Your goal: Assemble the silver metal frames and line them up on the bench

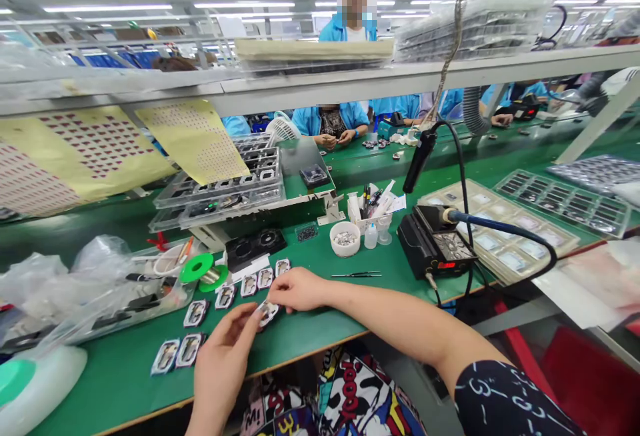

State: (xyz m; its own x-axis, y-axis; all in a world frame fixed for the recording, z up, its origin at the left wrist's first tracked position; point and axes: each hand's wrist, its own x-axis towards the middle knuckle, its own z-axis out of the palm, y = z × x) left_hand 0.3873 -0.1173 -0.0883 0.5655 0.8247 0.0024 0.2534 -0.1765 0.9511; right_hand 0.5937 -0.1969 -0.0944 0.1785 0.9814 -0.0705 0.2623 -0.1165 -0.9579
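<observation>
A small octagonal watch case (269, 315) with pale metal parts inside is tilted up just above the green bench. My left hand (225, 349) grips its left edge between thumb and fingers. At its upper right edge, my right hand (299, 288) has its fingers pinched together on the case; whether they also hold something tiny is hidden. Several similar cases lie about my hands: one case (195, 314) to the left, a pair with one case (189, 351) nearer the front, and a slanting row including another case (249, 283) behind.
Tweezers (356, 275) lie beyond my right forearm. Farther back stand a white bowl of small parts (345, 239), a pen holder (373, 213) and a soldering station (437, 249) with a cable. A solder spool (203, 271) and a cluttered tray (135, 306) sit left. Co-workers sit opposite.
</observation>
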